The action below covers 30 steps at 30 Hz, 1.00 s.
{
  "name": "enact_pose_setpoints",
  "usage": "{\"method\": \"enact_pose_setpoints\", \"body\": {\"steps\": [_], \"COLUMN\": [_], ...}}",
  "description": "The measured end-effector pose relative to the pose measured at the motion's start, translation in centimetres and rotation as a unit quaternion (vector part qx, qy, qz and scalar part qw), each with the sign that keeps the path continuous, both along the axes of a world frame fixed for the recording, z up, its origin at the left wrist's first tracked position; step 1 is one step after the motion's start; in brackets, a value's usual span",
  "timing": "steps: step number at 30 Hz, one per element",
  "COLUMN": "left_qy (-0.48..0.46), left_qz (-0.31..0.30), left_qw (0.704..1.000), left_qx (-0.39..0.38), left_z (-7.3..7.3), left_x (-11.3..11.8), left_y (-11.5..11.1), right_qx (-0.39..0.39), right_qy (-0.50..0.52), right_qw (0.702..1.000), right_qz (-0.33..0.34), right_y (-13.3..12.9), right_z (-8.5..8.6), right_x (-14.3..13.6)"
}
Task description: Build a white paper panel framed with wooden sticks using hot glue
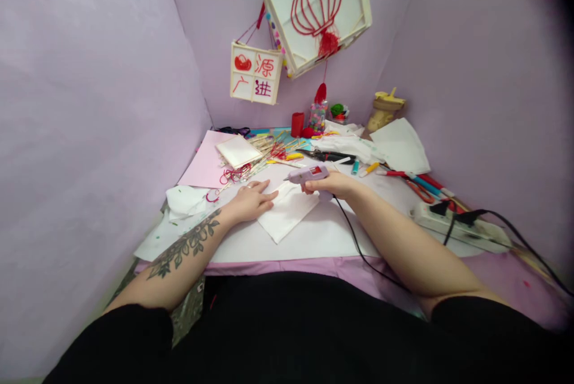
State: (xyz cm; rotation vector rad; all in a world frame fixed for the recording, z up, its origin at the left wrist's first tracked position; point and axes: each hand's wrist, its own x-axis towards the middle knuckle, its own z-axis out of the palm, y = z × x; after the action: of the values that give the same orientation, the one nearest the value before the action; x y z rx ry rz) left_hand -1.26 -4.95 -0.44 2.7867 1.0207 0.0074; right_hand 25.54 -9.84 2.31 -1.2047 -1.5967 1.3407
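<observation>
Gripping lilac glue gun [308,174] in curled right hand [332,184] above far edge of flat white piece [289,215] on white table cover [242,246]. Resting left hand [252,201], half-spread, at piece's left edge; grasping nothing visible. Expect gun light, stiff, smooth plastic, probably hot at nozzle [287,179]; take by handle [325,194], minding black cord [348,225]. Expect white piece thin, papery, easily creased; hold by edges.

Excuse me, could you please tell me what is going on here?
The person holds a lilac glue gun in the right hand, its nozzle at the far end of a white sheet on the table; I cannot tell whether they touch. The left hand is spread at the sheet's left edge. Thin sticks lie beyond.
</observation>
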Motion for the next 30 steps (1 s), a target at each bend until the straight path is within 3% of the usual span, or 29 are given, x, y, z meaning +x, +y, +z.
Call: {"method": "enact_pose_setpoints", "body": {"steps": [9,15,19,24,30], "left_qy": [-0.051,-0.136,-0.066,-0.032,-0.097], "left_qz": [0.046,-0.055,-0.110,-0.116,-0.089], "left_qw": [0.997,0.989,0.990,0.991,0.988], "left_qx": [-0.031,-0.029,-0.059,-0.054,-0.086], "left_z": [0.3,2.4,3.5,2.8,2.5], "left_x": [0.9,-0.9,-2.6,-2.6,-2.2], "left_y": [-0.5,-0.2,-0.1,-0.2,0.0], "right_qx": [-0.005,-0.007,-0.018,-0.042,-0.041], "right_qy": [0.002,-0.002,0.001,-0.005,-0.037], "right_qw": [1.000,1.000,1.000,0.999,0.998], "right_qz": [0.005,-0.012,-0.010,-0.029,-0.025], "right_y": [0.0,0.3,0.5,0.5,0.2], "right_z": [-0.6,-1.2,-1.5,-1.6,-1.5], "right_x": [-0.1,0.6,0.6,0.5,0.3]}}
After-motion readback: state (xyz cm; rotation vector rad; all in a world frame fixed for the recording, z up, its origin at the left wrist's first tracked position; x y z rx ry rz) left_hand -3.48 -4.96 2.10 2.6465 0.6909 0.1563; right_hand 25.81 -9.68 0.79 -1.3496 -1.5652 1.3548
